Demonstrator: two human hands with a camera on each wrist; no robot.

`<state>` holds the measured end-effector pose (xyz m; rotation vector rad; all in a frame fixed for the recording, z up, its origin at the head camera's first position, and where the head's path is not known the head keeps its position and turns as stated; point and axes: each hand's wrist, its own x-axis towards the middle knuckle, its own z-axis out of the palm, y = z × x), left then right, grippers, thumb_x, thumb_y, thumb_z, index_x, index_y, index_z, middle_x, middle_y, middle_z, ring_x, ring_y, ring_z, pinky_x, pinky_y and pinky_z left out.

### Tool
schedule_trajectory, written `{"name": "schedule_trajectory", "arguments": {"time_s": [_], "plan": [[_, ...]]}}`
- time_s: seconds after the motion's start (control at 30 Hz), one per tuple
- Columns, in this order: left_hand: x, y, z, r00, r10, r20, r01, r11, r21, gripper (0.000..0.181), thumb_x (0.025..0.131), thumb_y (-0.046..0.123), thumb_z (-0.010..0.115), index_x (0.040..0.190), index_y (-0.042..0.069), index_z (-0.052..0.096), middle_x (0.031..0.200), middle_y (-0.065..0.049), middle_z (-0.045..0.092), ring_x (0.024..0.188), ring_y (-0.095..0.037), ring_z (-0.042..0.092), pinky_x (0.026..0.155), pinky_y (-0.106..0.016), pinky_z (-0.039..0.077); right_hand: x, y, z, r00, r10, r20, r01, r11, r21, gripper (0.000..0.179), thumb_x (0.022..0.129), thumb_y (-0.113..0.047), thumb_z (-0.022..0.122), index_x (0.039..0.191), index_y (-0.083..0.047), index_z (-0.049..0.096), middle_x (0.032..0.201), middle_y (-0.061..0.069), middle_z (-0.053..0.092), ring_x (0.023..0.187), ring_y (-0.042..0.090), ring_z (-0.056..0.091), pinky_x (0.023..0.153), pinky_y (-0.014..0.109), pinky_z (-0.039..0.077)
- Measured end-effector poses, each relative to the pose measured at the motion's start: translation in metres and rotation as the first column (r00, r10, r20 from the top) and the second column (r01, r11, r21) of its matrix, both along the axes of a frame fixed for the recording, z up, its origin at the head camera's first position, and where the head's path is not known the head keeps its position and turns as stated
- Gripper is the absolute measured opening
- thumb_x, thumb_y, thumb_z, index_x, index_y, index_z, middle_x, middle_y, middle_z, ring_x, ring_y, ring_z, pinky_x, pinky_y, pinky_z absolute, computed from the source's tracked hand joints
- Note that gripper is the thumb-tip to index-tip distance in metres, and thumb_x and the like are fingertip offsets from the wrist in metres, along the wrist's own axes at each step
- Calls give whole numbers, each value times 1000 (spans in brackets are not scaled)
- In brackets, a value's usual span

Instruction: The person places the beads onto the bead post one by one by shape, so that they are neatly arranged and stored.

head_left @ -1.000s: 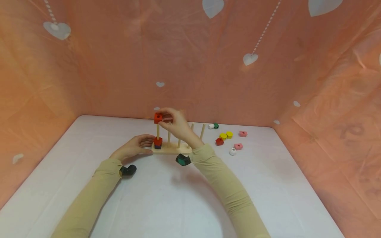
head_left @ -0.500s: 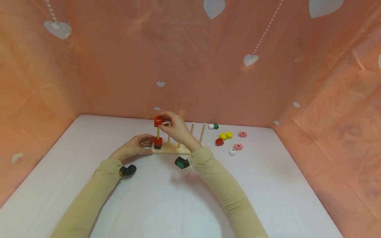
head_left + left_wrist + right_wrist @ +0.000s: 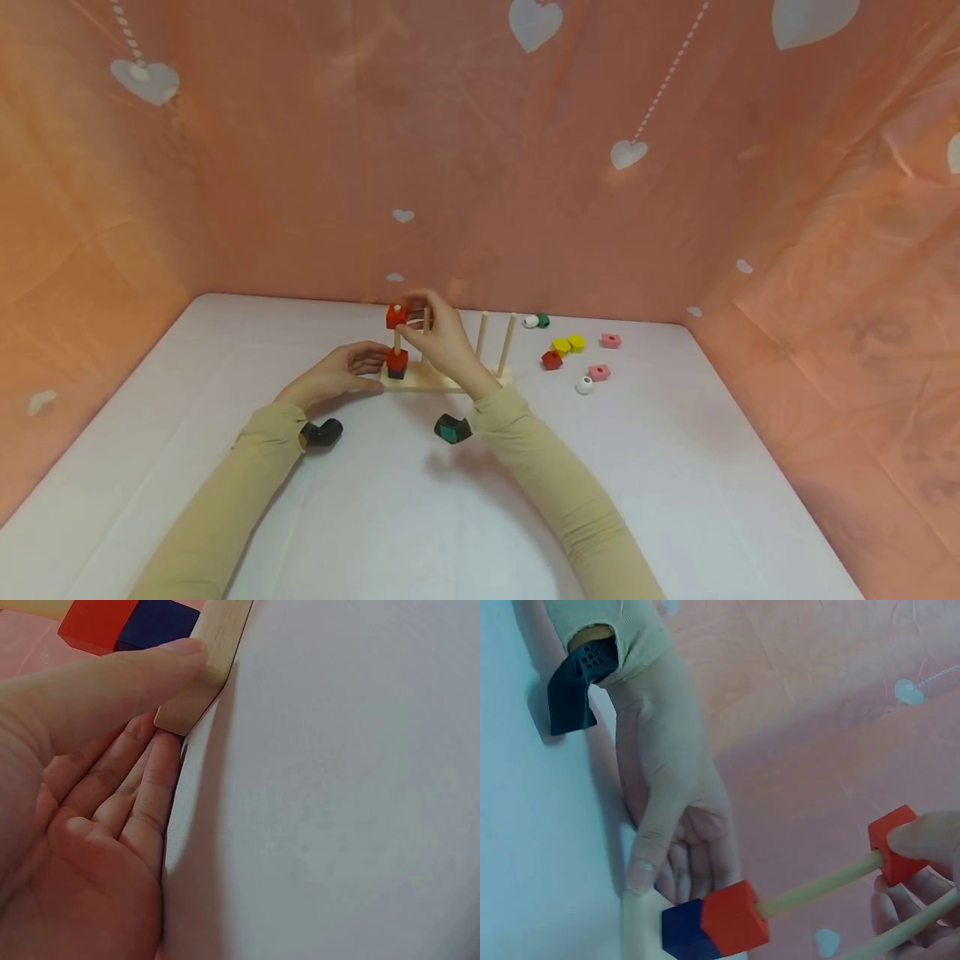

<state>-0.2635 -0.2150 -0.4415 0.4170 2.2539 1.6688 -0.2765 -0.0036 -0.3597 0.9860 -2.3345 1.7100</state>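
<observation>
A wooden peg stand [image 3: 420, 384] with several upright pegs sits on the table. On its leftmost peg, a dark blue block [image 3: 688, 930] lies at the bottom, with a red block [image 3: 735, 919] directly above it. My right hand [image 3: 444, 340] pinches another red block [image 3: 392, 317] between thumb and fingers near the top of that peg; the peg's tip shows through its hole. My left hand [image 3: 333, 373] holds the left end of the stand, thumb [image 3: 135, 679] on one side and fingers [image 3: 154, 780] on the other.
Right of the stand lie a red block [image 3: 552, 360], two yellow beads [image 3: 561, 347], two pink blocks [image 3: 599, 372], a white bead [image 3: 584, 385], and a white bead [image 3: 531, 322] beside a green one [image 3: 543, 320]. A patterned orange cloth [image 3: 480, 167] encloses the white table [image 3: 420, 517].
My right hand has lowered the red block a little, from above the leftmost peg down onto its tip. The left hand stays at the stand's end.
</observation>
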Motion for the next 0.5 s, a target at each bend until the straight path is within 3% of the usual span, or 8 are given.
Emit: {"name": "schedule_trajectory", "arguments": {"time_s": [0.23, 0.37, 0.5], "plan": [[0, 1, 1, 1000, 21, 22, -20, 1000, -9, 69, 82, 9, 76, 140, 1, 40, 141, -20, 43, 128, -36, 43, 105, -44, 37, 1, -2, -16, 997, -11, 79, 15, 998, -60, 50, 86, 3, 67, 129, 5, 42, 113, 23, 61, 98, 35, 62, 88, 35, 52], [-2, 1, -1, 1000, 4, -27, -4, 1000, -4, 67, 82, 3, 74, 138, -5, 40, 138, -24, 45, 125, -38, 45, 104, -43, 38, 2, -4, -29, 992, -40, 119, 46, 998, -52, 54, 85, 5, 68, 131, 3, 41, 111, 21, 62, 99, 34, 62, 89, 32, 51], [-3, 1, -4, 997, -19, -71, 20, 1000, 6, 65, 81, -1, 73, 136, -9, 40, 135, -26, 47, 124, -39, 46, 103, -42, 39, 1, -4, -41, 992, -54, 111, 57, 998, -24, 49, 84, 4, 69, 128, 4, 47, 109, 18, 64, 99, 30, 62, 88, 31, 50]]}}
